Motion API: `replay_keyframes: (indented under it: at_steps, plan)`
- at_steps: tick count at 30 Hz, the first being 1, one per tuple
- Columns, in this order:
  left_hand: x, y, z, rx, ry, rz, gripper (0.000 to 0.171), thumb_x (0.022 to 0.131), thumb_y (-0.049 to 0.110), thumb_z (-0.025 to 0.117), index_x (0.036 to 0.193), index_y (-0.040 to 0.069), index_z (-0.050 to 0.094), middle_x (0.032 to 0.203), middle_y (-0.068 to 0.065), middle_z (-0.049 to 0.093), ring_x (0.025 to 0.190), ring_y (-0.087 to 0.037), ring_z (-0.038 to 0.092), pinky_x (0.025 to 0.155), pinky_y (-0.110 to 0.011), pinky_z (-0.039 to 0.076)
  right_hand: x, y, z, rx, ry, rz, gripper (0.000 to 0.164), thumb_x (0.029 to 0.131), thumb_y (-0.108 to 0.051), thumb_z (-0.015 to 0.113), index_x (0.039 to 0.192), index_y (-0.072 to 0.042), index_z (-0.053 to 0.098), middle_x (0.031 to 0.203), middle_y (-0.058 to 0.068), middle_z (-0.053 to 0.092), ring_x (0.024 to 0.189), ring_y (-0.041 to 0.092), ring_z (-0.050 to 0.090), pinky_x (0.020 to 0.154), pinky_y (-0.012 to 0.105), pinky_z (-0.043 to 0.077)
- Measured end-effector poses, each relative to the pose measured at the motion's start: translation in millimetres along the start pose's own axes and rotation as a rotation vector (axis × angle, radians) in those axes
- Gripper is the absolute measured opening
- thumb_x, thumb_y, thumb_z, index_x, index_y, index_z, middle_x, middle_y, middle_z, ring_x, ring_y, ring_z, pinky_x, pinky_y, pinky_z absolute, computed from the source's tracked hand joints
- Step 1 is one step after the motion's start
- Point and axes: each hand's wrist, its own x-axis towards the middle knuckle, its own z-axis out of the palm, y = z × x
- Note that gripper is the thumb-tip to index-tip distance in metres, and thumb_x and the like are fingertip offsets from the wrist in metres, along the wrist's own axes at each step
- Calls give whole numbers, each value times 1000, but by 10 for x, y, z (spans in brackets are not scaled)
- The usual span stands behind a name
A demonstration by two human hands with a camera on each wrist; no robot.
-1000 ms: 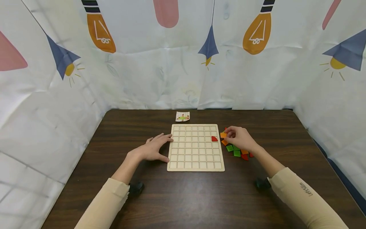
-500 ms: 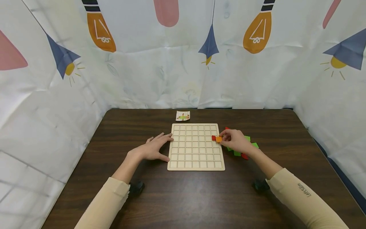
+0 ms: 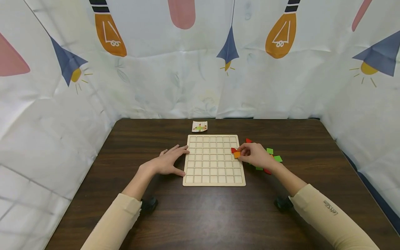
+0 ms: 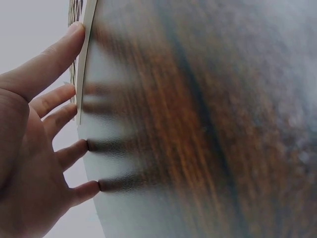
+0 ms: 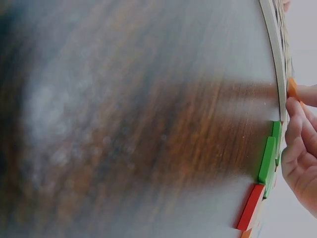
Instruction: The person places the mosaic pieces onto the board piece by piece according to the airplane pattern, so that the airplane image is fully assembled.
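Head view: right hand (image 3: 254,154) pinches orange square (image 3: 236,155) at gridded wooden board (image 3: 213,165).

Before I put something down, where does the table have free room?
Free: the table between the sleeves, in front of the board; also both sides of the card. Crowded: right of the board, with the right hand and coloured pieces.

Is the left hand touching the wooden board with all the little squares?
Touching. The left wrist view shows it: the thumb tip of the left hand rests right against the edge of the wooden board.
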Motion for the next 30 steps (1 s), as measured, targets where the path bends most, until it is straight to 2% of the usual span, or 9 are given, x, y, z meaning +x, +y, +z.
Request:
replay_keyframes:
  at_steps: [18, 30]
  plan:
    - [-11, 0, 2, -11, 4, 9, 87, 86, 45, 83, 157, 14, 42, 171, -6, 17, 156, -35, 5, 115, -73, 7, 24, -20, 36, -37, -31, -36, 21, 90, -13, 80, 107, -6, 71, 84, -4, 64, 70, 13, 57, 64, 29, 49]
    - [-10, -8, 1, -16, 1, 9, 88, 86, 46, 83, 157, 14, 41, 171, -6, 17, 156, -35, 5, 115, -72, 7, 23, -68, 8, -52, -39, -57, 24, 88, -10, 82, 107, -3, 69, 83, -5, 63, 73, 13, 59, 68, 31, 51]
